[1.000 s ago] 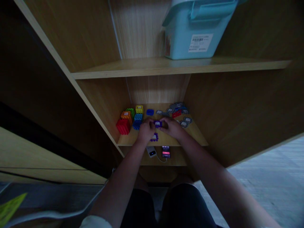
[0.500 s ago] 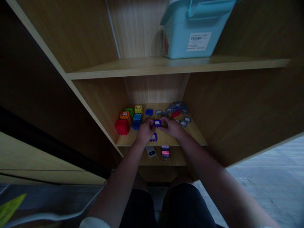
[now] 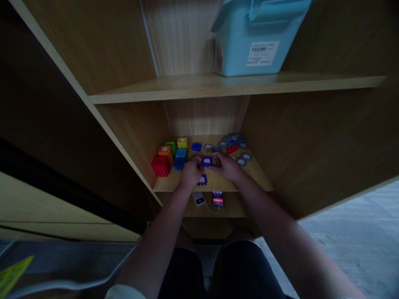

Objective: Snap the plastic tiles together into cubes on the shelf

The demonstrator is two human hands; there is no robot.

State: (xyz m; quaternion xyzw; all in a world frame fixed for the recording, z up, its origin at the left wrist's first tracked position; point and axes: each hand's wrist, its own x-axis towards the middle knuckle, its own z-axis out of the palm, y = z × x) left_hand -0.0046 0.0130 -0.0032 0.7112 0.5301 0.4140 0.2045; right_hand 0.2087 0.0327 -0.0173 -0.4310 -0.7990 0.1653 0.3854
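As I look down through the head camera, taking the clock from the piece in the hands, a smooth, grained wooden cabinet (image 3: pixel 124 93) surrounds the scene. One glossy pale-blue plastic bin (image 3: pixel 249 45), box-shaped and bearing one white printed label (image 3: pixel 262 53), stands on the upper shelf (image 3: pixel 193 89) at 1 o'clock.

My two bare hands meet over the middle shelf (image 3: pixel 226 180): the left hand (image 3: pixel 190 170) at 9 o'clock and the right hand (image 3: pixel 227 166) at 3, fingers drawn narrow, pinching one purple notched piece (image 3: pixel 207 162) between them from both sides.

At 2 o'clock spreads a heap of flat grey pieces (image 3: pixel 232 140), too overlapped for me to count, with one red flat piece (image 3: pixel 231 149) among them.

Between 9 and 10 o'clock I count six ridged, blocky stacks: red (image 3: pixel 161 166), orange (image 3: pixel 165 153), green (image 3: pixel 171 146), yellow (image 3: pixel 182 143), light blue (image 3: pixel 181 154) and dark blue (image 3: pixel 179 163).

One lit phone (image 3: pixel 217 199), a slim rectangle, lies lower down at 5 o'clock; one pale boxy device (image 3: pixel 198 199) with a thin cable (image 3: pixel 211 210) sits between 6 and 7.

Smallest are two loose toothed pieces on the middle shelf: one blue piece (image 3: pixel 196 146) near 11 o'clock, and a second purple piece (image 3: pixel 202 180) near 6, beside my left wrist.
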